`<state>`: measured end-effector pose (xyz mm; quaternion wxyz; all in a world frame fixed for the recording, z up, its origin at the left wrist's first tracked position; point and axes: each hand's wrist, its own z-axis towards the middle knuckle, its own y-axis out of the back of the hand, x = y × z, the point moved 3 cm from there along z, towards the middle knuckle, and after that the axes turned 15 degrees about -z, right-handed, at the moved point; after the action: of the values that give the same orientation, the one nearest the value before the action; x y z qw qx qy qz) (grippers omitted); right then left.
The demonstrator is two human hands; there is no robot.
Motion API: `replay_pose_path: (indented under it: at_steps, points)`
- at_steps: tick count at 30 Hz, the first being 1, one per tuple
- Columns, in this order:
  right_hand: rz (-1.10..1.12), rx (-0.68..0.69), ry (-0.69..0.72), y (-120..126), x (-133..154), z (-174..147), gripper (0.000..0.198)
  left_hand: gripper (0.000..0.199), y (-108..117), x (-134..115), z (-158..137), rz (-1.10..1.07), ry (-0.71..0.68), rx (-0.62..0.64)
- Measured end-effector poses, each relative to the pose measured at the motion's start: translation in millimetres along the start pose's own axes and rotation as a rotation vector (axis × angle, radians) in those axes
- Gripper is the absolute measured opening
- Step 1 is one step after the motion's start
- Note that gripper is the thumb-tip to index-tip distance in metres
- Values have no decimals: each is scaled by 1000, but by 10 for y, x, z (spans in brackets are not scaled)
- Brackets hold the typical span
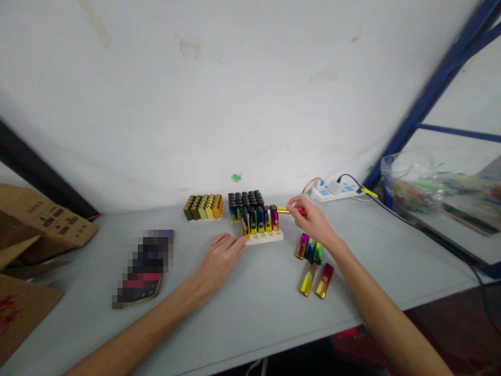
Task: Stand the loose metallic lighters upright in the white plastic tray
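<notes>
Brown cardboard boxes (58, 224) crowd the far left of the grey table (219, 324), then comes a dark, flat, phone-like object (143, 266), blurred into blocks. Next, near the wall, stands a tight block of green, brown and yellow lighters (203, 207). Left hand (225, 258) rests with its fingertips at the left end of a white rack (266, 239); whether it grips the rack, I cannot tell. Five metallic lighters (261, 222) stand upright along the back of that rack, just in front of a block of black-topped lighters (246, 198). Right hand (311, 219) pinches a red-and-gold lighter (284, 210), held sideways, its gold end beside the rack's rightmost lighter. Below that hand, five loose lighters (308, 279) lie on the table. Farther right are a white power strip (336, 192), a blue frame (426, 109) and a clear plastic bag (410, 180)
</notes>
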<state>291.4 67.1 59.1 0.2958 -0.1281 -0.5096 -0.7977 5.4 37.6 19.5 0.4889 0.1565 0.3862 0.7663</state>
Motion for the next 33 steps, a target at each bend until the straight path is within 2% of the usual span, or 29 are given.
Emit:
replay_pose_path:
  at_steps: [4,8,13,21,28,33]
  points:
    - [221,-64,22,-5,95,-22,30,24,-21,37,-48,-104,43,42]
    - [331,1,39,-29,205,-46,33,27,-49,67,-66,-233,95,91]
    - [229,90,73,-119,317,-83,39,30,-56,18,-42,-231,83,106]
    - [10,87,152,-301,539,-134,37,29,-29,-129,0,-150,1,70]
    - [21,109,157,-350,564,-132,38,20,45,-180,40,-105,-50,29]
    - [-24,100,203,-393,585,-124,39,14,34,-177,42,-128,-34,33]
